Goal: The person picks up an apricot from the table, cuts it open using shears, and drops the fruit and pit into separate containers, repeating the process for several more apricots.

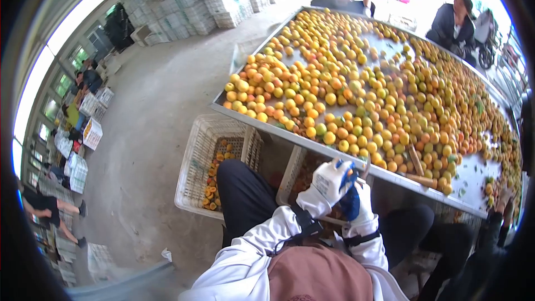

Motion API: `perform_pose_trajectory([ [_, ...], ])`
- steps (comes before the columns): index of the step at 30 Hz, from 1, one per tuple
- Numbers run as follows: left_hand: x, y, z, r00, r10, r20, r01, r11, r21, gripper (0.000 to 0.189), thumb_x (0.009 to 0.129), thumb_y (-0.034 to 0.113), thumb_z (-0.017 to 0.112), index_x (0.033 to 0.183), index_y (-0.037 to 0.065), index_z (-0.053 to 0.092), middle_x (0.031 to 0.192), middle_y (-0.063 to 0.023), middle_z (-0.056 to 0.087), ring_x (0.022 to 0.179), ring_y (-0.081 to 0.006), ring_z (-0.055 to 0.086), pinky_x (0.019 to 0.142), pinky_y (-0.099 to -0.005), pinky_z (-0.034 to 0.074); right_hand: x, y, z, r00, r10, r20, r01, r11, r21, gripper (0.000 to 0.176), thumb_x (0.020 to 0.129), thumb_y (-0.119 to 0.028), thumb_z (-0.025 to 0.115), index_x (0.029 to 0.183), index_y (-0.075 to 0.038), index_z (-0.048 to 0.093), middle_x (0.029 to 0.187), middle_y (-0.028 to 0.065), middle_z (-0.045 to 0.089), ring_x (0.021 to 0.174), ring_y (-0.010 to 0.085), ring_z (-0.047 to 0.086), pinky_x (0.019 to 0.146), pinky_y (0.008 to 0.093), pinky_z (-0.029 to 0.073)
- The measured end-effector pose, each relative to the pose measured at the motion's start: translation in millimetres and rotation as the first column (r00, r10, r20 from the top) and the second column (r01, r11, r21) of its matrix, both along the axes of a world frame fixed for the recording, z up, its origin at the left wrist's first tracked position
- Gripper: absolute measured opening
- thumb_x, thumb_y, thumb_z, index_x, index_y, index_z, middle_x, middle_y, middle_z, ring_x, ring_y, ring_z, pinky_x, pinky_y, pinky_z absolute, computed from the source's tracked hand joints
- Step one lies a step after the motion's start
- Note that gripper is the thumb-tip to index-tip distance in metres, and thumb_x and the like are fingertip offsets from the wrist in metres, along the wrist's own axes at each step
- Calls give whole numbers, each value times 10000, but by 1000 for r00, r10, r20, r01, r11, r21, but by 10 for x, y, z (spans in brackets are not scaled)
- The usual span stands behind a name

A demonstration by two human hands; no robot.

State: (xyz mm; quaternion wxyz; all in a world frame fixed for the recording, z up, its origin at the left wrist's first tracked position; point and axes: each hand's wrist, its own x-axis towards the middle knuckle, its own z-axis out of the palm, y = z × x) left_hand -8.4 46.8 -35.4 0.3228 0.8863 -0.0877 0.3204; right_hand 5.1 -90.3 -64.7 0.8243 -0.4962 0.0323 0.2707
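Hands point(341, 187) gloved, clasped together beside fruit table point(262, 124)

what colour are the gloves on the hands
White fabric gloves with blue patches, best in the head view.

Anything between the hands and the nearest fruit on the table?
Only the table rim. The left hand and right hand, gloved and pressed together, sit on its near side, above a crate. The nearest fruit lies just past the rim. Nothing else visible intervenes.
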Motion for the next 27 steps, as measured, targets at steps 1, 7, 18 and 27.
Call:
perform_pose_trajectory([
  [1,13,4,-44,1000,3,-25,-3,999,32,292,813,177,725,1075,95,624,973,-135,622,732,-340,639,651,-433,513,20,0,-39,1000,5,-14,-5,999,-38,231,955,-228,628,1046,-22,682,869,4,674,695,79,601,597,232,473],
  [7,-51,35,-65,987,-31,-156,59,982,177,237,839,233,682,990,73,596,1015,-170,623,700,-320,643,645,-425,523,126,-172,-271,845,385,372,-179,858,-482,235,820,-83,690,1053,-60,671,930,78,699,826,268,682,694,351,529],
  [18,15,317,87,973,-166,-162,152,984,-98,237,821,201,711,985,56,619,878,-141,654,765,-319,671,682,-416,536,79,45,-292,815,249,523,-76,941,-330,164,881,-184,659,941,-32,635,783,82,639,672,218,648,601,306,525],
  [27,-370,2232,939,910,384,-157,-300,869,393,199,887,268,669,911,73,636,807,-122,649,706,-292,662,630,-429,509,347,-70,514,796,339,502,167,674,-720,321,798,14,690,1118,38,676,865,68,715,777,90,626,746,257,515],
])
